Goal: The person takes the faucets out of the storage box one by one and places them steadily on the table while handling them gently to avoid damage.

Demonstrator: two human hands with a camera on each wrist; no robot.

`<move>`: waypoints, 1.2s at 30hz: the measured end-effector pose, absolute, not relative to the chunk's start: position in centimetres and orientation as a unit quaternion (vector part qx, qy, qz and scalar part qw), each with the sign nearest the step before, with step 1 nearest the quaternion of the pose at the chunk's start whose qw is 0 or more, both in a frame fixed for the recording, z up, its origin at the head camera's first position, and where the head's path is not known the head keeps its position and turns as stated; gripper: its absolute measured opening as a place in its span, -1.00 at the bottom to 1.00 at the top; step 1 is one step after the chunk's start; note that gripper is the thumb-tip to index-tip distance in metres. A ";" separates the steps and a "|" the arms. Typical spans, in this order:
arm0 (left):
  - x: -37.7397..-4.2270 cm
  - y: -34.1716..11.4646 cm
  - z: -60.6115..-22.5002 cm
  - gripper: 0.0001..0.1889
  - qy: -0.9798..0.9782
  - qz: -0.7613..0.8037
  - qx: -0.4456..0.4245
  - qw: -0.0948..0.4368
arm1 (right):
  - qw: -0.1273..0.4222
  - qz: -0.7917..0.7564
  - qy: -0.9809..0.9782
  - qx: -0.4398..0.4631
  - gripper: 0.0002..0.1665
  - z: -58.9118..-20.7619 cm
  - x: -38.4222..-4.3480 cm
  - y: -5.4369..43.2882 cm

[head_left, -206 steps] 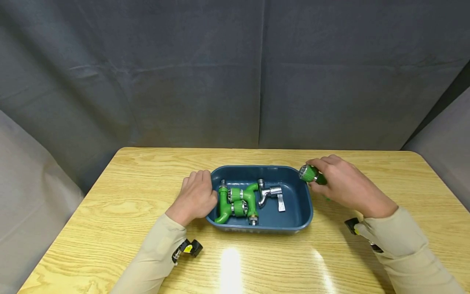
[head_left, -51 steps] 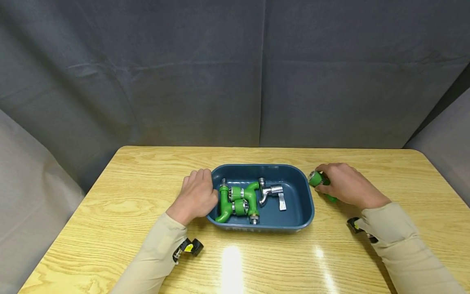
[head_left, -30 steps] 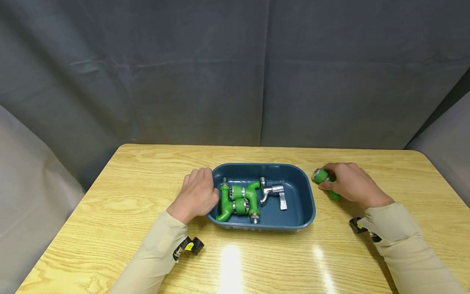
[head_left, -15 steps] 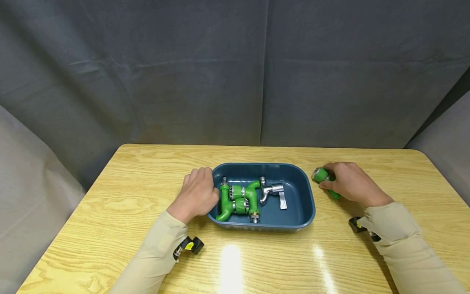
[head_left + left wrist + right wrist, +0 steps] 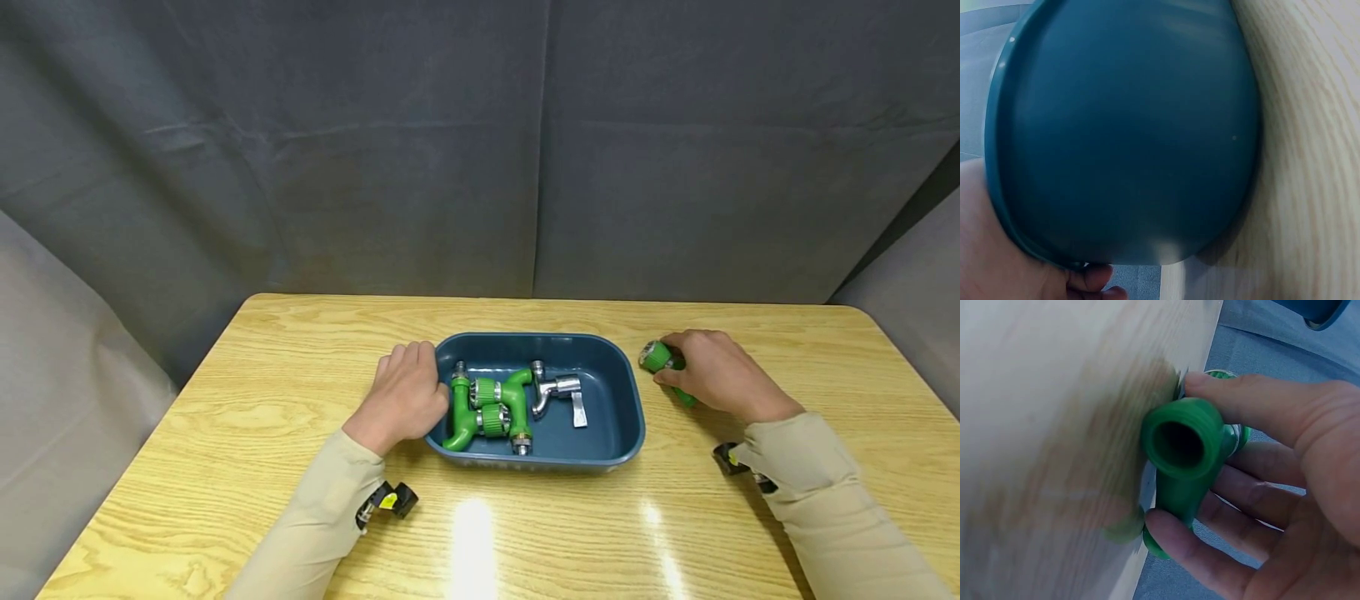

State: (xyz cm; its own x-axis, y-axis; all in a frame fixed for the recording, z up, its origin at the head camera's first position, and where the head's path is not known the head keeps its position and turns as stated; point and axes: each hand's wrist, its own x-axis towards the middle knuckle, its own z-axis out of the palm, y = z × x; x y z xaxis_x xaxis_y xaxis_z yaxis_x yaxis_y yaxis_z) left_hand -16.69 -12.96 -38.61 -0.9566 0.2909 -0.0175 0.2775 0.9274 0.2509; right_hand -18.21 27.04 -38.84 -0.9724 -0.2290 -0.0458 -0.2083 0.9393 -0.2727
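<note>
A dark blue plastic bin (image 5: 603,432) sits mid-table. My left hand (image 5: 402,396) grips its left rim, thumb over the edge; in the left wrist view that hand (image 5: 1004,250) holds the corner of the bin (image 5: 1129,137). Right of the bin, my right hand (image 5: 720,375) holds a green water tap (image 5: 657,357) with a ribbed knob, low at the tabletop. The right wrist view has thumb and fingertips on either side of the green tap (image 5: 1175,494), its spout opening facing the camera. Inside the bin lie a green tap (image 5: 461,408), a second green tap (image 5: 517,408) and a chrome tap (image 5: 566,384).
The wooden table (image 5: 247,425) carries the bin. Behind it hangs a grey curtain (image 5: 390,192), with paler cloth (image 5: 52,400) at the left side. The chrome tap's lever points toward the table's front, near the bin's bare right part.
Since the earliest frame, my right hand has moved the green tap from the bin's right rim to the tabletop farther right. Over the last second both hands stay nearly still.
</note>
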 end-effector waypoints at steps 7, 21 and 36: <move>-16.7 -12.9 -38.6 -0.79 0.981 0.123 0.144 0.026 | 0.040 -0.130 0.985 -0.110 -0.39 -38.8 -18.2 27.1; -16.6 -13.0 -38.6 -0.81 0.981 0.126 0.147 0.022 | 0.034 -0.120 0.986 -0.112 -0.33 -38.7 -18.0 27.2; -16.7 -13.0 -38.6 -0.80 0.981 0.124 0.146 0.026 | 0.029 -0.114 0.987 -0.112 -0.29 -38.0 -17.9 27.0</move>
State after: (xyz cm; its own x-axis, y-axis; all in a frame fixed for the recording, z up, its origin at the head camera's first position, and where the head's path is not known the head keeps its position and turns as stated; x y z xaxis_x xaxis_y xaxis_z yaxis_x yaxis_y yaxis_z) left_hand -16.66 -13.02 -38.61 -0.9559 0.2932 -0.0139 0.2805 0.9263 0.2515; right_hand -17.93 27.03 -37.98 -0.9732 -0.2279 -0.0322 -0.2146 0.9490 -0.2309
